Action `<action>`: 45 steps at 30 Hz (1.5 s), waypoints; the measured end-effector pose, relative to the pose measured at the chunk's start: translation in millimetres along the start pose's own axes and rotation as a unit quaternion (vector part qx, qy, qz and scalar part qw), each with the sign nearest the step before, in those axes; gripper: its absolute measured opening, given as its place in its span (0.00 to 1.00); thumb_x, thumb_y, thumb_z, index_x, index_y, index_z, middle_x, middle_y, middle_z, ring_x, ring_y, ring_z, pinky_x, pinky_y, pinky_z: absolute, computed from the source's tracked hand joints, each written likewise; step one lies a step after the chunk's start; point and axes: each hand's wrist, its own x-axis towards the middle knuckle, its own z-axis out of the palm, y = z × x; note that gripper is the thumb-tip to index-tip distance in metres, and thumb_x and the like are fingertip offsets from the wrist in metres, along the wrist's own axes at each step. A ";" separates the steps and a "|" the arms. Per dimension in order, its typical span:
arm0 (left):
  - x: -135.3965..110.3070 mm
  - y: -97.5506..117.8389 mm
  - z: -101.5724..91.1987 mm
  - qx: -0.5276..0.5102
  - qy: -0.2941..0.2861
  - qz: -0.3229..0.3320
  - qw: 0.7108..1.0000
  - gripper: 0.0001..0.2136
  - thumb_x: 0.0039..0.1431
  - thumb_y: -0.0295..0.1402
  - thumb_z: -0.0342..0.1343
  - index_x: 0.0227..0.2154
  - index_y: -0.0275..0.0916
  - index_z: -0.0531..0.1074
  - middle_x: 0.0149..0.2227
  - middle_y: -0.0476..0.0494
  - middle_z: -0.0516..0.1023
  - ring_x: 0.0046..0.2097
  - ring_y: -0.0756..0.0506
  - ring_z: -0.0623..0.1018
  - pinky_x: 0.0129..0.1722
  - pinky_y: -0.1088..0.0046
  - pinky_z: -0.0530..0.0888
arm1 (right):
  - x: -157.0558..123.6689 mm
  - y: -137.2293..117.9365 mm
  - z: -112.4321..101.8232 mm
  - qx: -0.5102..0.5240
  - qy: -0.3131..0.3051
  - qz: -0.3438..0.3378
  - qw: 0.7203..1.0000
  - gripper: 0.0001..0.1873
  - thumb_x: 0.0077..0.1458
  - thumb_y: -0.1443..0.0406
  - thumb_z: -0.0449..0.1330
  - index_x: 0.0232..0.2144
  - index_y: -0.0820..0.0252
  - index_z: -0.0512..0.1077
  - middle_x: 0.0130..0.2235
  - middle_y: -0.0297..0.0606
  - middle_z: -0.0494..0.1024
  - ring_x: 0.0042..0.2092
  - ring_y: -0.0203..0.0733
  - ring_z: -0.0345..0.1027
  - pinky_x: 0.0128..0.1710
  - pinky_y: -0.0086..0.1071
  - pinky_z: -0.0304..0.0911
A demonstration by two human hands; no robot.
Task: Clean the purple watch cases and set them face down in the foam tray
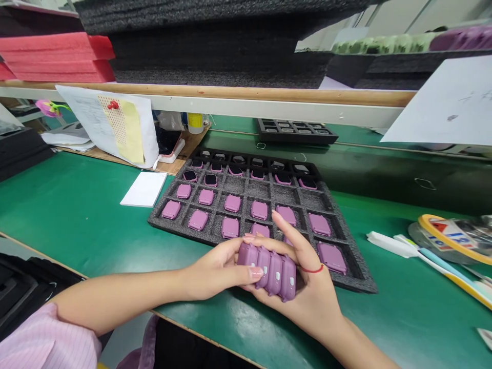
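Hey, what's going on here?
A person at a green workbench is holding a row of four pink watch-like casings between their left hand and right hand, which wears a red string bracelet. The hands are over the near edge of a dark foam tray. Most of its compartments hold more pink casings, and those in the far rows show dark faces.

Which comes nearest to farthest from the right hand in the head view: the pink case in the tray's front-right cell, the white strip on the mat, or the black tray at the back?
1. Pink case: just beyond the right hand, in the front-right cell of the foam tray.
2. White strip: to the right, on the green mat.
3. Black tray: farthest, straight ahead at the back.
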 end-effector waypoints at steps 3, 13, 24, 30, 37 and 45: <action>-0.7 1.2 0.4 0.008 0.024 -0.022 0.999 0.27 0.53 0.46 0.67 0.51 0.37 0.69 0.43 0.42 0.76 0.45 0.42 0.77 0.46 0.63 0.74 | -0.2 -1.1 0.3 -0.010 -0.002 0.005 1.000 0.52 0.50 0.62 0.71 0.70 0.43 0.48 0.62 0.45 0.73 0.54 0.51 0.77 0.57 0.46 0.73; 1.1 3.0 9.1 0.095 0.055 0.021 0.994 0.19 0.56 0.38 0.63 0.46 0.37 0.66 0.43 0.43 0.72 0.48 0.43 0.74 0.51 0.62 0.72 | -3.4 5.1 9.2 -0.045 0.018 -0.051 0.998 0.49 0.52 0.67 0.68 0.70 0.44 0.50 0.63 0.42 0.71 0.52 0.49 0.78 0.56 0.43 0.74; 1.2 0.8 9.8 0.122 0.070 0.055 0.988 0.18 0.53 0.35 0.65 0.46 0.37 0.69 0.43 0.43 0.75 0.45 0.44 0.76 0.50 0.64 0.72 | -2.8 -1.7 7.7 -0.047 -0.010 -0.084 0.995 0.47 0.56 0.68 0.66 0.71 0.52 0.48 0.57 0.43 0.78 0.56 0.48 0.76 0.57 0.41 0.74; 7.8 7.0 8.3 0.109 -0.008 0.084 0.991 0.20 0.43 0.34 0.73 0.39 0.36 0.74 0.39 0.44 0.77 0.45 0.42 0.77 0.49 0.65 0.73 | -1.6 -1.7 7.9 -0.056 -0.040 -0.112 0.991 0.48 0.60 0.66 0.64 0.73 0.52 0.42 0.54 0.43 0.80 0.55 0.49 0.76 0.59 0.46 0.72; 1.7 6.1 11.7 0.134 0.034 0.086 0.987 0.24 0.42 0.31 0.73 0.44 0.36 0.74 0.46 0.41 0.78 0.52 0.40 0.77 0.55 0.62 0.72 | -1.8 -3.7 4.3 -0.096 -0.053 -0.183 0.977 0.48 0.61 0.65 0.63 0.73 0.56 0.41 0.58 0.47 0.76 0.63 0.51 0.67 0.64 0.51 0.64; -7.8 0.4 11.7 0.152 0.012 0.205 0.967 0.25 0.46 0.22 0.71 0.45 0.40 0.67 0.49 0.36 0.82 0.47 0.42 0.83 0.47 0.68 0.79 | -2.6 -2.1 -7.5 0.112 0.075 0.049 0.990 0.29 0.68 0.47 0.47 0.66 0.47 0.60 0.60 0.41 0.72 0.63 0.48 0.65 0.64 0.46 0.62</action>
